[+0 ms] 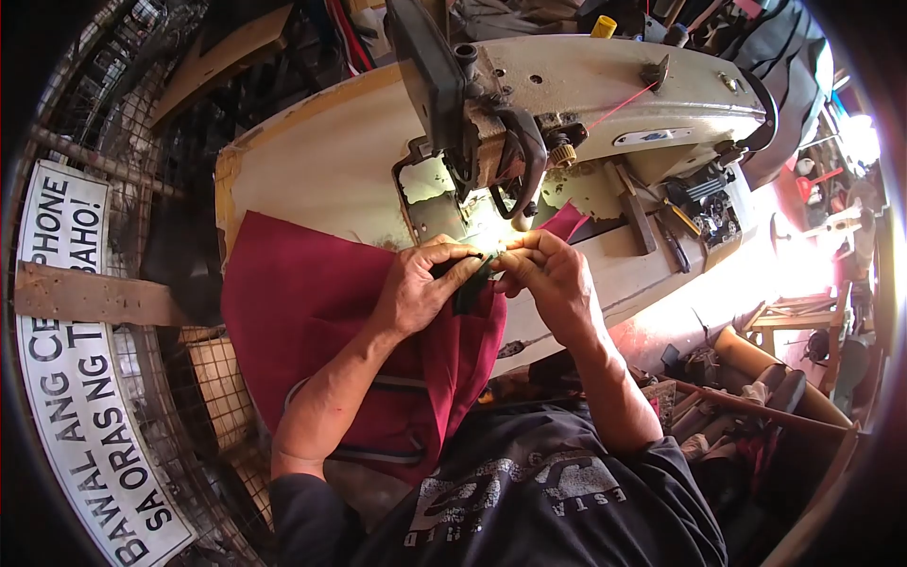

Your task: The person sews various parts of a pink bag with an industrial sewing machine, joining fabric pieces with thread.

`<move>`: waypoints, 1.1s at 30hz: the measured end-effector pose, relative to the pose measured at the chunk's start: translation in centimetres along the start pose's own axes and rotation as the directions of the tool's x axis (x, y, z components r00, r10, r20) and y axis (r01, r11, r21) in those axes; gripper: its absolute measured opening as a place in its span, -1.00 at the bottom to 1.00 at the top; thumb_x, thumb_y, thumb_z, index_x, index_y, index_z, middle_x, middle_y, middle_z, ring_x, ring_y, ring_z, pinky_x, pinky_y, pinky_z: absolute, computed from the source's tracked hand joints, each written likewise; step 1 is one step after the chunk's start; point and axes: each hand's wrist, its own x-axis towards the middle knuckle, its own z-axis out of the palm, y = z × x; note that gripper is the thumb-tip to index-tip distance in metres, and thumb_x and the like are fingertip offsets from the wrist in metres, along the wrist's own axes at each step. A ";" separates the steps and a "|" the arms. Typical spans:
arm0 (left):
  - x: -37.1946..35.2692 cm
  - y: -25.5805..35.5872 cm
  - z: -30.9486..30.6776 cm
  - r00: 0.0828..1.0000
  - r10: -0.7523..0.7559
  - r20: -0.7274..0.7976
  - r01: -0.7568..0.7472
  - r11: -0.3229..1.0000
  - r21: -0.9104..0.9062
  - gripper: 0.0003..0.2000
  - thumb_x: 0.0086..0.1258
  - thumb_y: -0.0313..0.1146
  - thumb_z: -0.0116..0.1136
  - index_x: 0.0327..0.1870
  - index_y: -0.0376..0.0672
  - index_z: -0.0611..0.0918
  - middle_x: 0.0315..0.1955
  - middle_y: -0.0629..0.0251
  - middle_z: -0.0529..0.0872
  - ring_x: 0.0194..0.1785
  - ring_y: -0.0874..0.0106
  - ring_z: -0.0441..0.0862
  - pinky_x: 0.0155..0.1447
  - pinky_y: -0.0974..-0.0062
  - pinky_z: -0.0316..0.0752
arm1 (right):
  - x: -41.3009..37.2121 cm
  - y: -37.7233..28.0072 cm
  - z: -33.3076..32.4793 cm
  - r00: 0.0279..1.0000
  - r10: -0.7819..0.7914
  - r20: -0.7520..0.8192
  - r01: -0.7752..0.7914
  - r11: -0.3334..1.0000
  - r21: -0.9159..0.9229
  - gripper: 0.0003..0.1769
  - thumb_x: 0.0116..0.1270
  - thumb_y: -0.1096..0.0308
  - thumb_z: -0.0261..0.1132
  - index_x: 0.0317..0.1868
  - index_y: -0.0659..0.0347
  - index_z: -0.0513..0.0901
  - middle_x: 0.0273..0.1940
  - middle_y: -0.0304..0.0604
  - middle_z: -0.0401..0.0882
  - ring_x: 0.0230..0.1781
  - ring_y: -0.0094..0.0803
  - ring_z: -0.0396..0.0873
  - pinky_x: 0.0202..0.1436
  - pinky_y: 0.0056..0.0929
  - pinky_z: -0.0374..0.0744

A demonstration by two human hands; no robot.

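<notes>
Head view: nearest our body, the maroon cloth [312,293] spreads over the near side of the sewing table [312,151] and drapes toward our shirt [529,482]. It looks light, soft and limp, likely to fold or slide, so we would best grip it by an edge, fingertips flat. Our left hand [416,288] pinches a dark strip [470,288] between thumb and forefinger; our right hand [557,283] is pinched closed beside it, though glare hides on what. Just beyond stands the sewing machine [605,85].

One head-worn view looks forward and steeply down over the chest and hands [482,274].
</notes>
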 end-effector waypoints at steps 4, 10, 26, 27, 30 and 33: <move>0.0 0.4 0.1 1.000 -0.022 -0.018 0.022 1.000 -0.010 -0.86 0.52 -0.43 0.32 -0.04 -0.28 0.77 -0.26 0.41 0.76 -0.13 0.63 0.66 0.03 0.59 0.54 | 0.6 0.6 0.1 0.999 0.010 0.035 -0.016 0.989 0.148 -0.76 0.55 0.37 0.33 0.04 0.39 0.66 -0.22 -0.11 0.79 -0.29 -0.54 0.73 -0.16 -0.56 0.68; 0.0 0.2 0.2 0.998 -0.050 -0.042 0.049 0.998 -0.037 -0.87 0.54 -0.43 0.30 -0.04 -0.28 0.76 -0.28 0.45 0.74 -0.15 0.67 0.62 0.03 0.61 0.52 | 1.0 1.4 0.3 0.999 0.000 0.053 -0.010 0.982 0.186 -0.73 0.54 0.35 0.35 0.05 0.43 0.70 -0.25 -0.12 0.79 -0.31 -0.54 0.73 -0.16 -0.58 0.68; 0.1 0.5 0.1 0.998 -0.061 -0.028 0.060 0.998 -0.026 -0.81 0.53 -0.35 0.31 -0.02 -0.30 0.77 -0.28 0.31 0.77 -0.16 0.56 0.69 0.02 0.50 0.57 | 1.1 1.3 0.4 0.999 -0.047 0.011 0.047 0.999 0.010 -0.73 0.52 0.44 0.36 0.14 0.36 0.74 -0.20 -0.19 0.78 -0.30 -0.60 0.69 -0.15 -0.58 0.66; 0.1 0.5 0.1 0.997 -0.067 -0.024 0.067 0.998 -0.023 -0.80 0.53 -0.35 0.32 -0.02 -0.30 0.77 -0.29 0.30 0.76 -0.16 0.55 0.69 0.02 0.50 0.56 | 1.0 1.3 0.4 0.999 -0.052 0.011 0.052 0.999 0.011 -0.73 0.52 0.44 0.36 0.14 0.36 0.74 -0.20 -0.19 0.78 -0.30 -0.60 0.69 -0.14 -0.58 0.66; 0.1 0.4 0.1 0.997 -0.081 -0.013 0.081 0.997 -0.010 -0.80 0.53 -0.34 0.31 -0.02 -0.30 0.77 -0.31 0.29 0.75 -0.18 0.53 0.69 0.00 0.49 0.55 | 0.9 1.3 0.5 0.999 -0.042 0.018 0.041 0.999 0.017 -0.74 0.52 0.45 0.35 0.14 0.36 0.74 -0.20 -0.19 0.78 -0.30 -0.60 0.68 -0.15 -0.58 0.66; 0.1 0.4 0.0 0.997 -0.079 -0.009 0.079 0.997 0.013 -0.80 0.53 -0.34 0.31 -0.03 -0.30 0.76 -0.32 0.28 0.74 -0.20 0.52 0.68 -0.01 0.48 0.54 | 0.9 1.3 0.6 0.999 -0.028 0.016 0.028 1.000 0.011 -0.73 0.53 0.45 0.35 0.14 0.37 0.74 -0.20 -0.19 0.78 -0.30 -0.60 0.68 -0.15 -0.58 0.66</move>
